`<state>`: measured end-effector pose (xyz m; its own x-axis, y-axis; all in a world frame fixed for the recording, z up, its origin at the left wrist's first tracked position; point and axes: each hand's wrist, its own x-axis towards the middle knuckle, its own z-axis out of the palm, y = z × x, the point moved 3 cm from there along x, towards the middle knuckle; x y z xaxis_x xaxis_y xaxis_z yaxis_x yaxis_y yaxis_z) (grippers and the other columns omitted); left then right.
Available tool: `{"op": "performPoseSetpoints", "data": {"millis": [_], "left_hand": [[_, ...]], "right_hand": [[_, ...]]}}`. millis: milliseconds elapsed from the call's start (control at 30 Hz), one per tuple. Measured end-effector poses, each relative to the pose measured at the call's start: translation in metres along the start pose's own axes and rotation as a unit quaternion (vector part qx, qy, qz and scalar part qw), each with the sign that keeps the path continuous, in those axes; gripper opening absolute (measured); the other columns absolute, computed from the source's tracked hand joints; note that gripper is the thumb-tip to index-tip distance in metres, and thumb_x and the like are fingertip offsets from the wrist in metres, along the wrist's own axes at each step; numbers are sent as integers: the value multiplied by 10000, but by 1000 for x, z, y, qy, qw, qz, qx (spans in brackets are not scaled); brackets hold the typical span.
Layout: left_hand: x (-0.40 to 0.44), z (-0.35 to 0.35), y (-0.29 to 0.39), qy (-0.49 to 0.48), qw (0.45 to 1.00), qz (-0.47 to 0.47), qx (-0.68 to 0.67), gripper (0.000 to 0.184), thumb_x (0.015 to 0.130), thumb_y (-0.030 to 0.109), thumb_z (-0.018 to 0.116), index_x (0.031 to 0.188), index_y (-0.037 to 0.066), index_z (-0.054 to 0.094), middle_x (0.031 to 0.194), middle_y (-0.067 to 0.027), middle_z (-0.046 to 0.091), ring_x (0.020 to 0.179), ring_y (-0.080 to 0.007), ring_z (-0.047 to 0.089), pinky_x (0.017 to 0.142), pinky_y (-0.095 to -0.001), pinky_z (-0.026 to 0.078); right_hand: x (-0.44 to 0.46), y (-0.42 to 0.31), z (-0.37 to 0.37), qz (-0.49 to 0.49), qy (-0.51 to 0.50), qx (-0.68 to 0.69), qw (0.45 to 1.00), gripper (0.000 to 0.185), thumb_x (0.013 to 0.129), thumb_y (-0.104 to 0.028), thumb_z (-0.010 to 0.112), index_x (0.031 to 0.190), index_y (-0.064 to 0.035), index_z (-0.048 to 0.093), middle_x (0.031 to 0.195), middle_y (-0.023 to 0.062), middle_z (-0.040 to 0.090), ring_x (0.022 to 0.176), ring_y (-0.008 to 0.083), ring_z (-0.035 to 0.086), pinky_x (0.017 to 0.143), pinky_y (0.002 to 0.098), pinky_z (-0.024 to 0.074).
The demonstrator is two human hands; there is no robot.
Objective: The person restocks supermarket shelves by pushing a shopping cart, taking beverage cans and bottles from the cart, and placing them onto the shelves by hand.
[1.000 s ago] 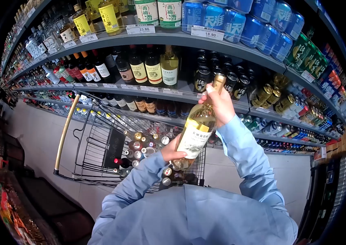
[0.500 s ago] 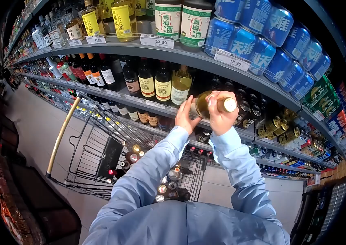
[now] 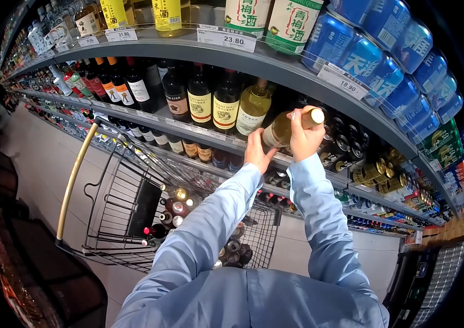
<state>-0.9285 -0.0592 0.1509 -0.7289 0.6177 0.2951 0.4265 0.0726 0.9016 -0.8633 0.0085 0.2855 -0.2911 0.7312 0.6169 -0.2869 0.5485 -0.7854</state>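
Observation:
A wine bottle (image 3: 279,131) with pale yellow-green glass and a light label is tilted in front of the shelf, its capped top toward me on the right. My right hand (image 3: 305,135) is wrapped round its neck and shoulder. My left hand (image 3: 256,151) grips the lower end, with thumb and fingers on opposite sides. Just left of it, a similar white wine bottle (image 3: 254,109) stands upright on the middle shelf, beside dark wine bottles with cream labels (image 3: 225,107). Dark cans (image 3: 342,143) lie behind and to the right of the held bottle.
A wire shopping cart (image 3: 117,213) with a gold handle stands at my left, holding several bottles and cans. Overhead, the upper shelf edge (image 3: 161,50) carries price tags, bottles and stacked blue cans (image 3: 363,60). Gold cans (image 3: 377,172) sit farther right. Dark bins (image 3: 51,246) line the left side.
The bottle has turned to a more sideways tilt, showing more of its label. Both hands have shifted slightly with it and still hold it. The camera view has moved a little.

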Motion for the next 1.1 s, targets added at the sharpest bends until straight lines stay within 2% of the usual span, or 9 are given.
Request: {"op": "performPoseSetpoints", "data": {"millis": [133, 333, 467, 600, 633, 767, 867, 967, 1100], "left_hand": [[1, 0, -5, 11, 1000, -6, 17, 667, 675, 112, 740, 1213, 48, 352, 1173, -167, 433, 1065, -339, 473, 870, -374, 420], [-1, 2, -9, 13, 999, 1, 32, 656, 711, 140, 715, 1236, 18, 342, 1201, -171, 407, 1109, -342, 430, 918, -370, 387], [-2, 6, -9, 25, 998, -3, 53, 635, 727, 147, 699, 1233, -1, 345, 1222, -178, 400, 1128, -342, 419, 939, -367, 369], [-2, 6, -9, 40, 995, 22, 91, 592, 741, 141, 678, 1222, -2, 365, 1228, -182, 416, 1123, -344, 435, 932, -369, 376], [-3, 7, -10, 46, 994, 31, 94, 583, 743, 139, 673, 1220, -1, 369, 1225, -182, 420, 1117, -346, 440, 930, -370, 379], [-4, 9, -16, 60, 992, 49, 101, 553, 756, 145, 654, 1221, 27, 379, 1201, -161, 435, 1075, -342, 469, 900, -380, 404], [-4, 7, -16, 52, 992, 53, 101, 552, 758, 143, 652, 1222, 30, 374, 1208, -160, 429, 1074, -345, 470, 895, -380, 409], [-5, 9, -17, 53, 990, 63, 112, 554, 759, 146, 650, 1221, 30, 367, 1198, -165, 431, 1066, -345, 474, 884, -385, 414], [-5, 9, -15, 15, 995, 26, 93, 528, 772, 156, 642, 1207, 21, 375, 1193, -182, 434, 1098, -351, 450, 901, -377, 402]], "right_hand": [[3, 7, 6, 13, -8, 3, 1000, 127, 805, -53, 623, 824, -18, 503, 731, 30, 590, 669, 89, 579, 620, 238, 472], [15, 33, 7, 41, -14, 21, 999, 154, 805, -92, 636, 843, -12, 510, 759, 49, 602, 675, 110, 598, 622, 248, 485], [27, 45, 6, 51, -70, -81, 993, 144, 807, -97, 612, 835, 33, 557, 711, 74, 618, 625, 129, 601, 594, 264, 482], [45, 52, 10, 55, -52, -92, 993, 127, 825, -67, 581, 829, 54, 540, 693, 76, 596, 600, 150, 588, 562, 267, 466], [47, 61, 13, 73, -58, -26, 995, 135, 821, -62, 585, 875, 47, 529, 738, 95, 596, 595, 153, 587, 550, 273, 459], [51, 60, 20, 61, -87, -28, 994, 169, 827, -70, 582, 935, 28, 496, 764, 103, 589, 590, 165, 586, 570, 277, 461], [55, 62, 20, 92, -101, -34, 990, 163, 832, -74, 570, 942, 25, 501, 762, 104, 587, 608, 169, 589, 590, 282, 465], [60, 72, 19, 117, -93, 23, 988, 80, 782, -4, 545, 853, 33, 547, 670, 83, 594, 608, 161, 593, 593, 284, 472], [61, 72, 19, 142, -107, 15, 984, 80, 788, -20, 538, 845, 33, 557, 665, 93, 602, 629, 163, 600, 607, 282, 476]]}}
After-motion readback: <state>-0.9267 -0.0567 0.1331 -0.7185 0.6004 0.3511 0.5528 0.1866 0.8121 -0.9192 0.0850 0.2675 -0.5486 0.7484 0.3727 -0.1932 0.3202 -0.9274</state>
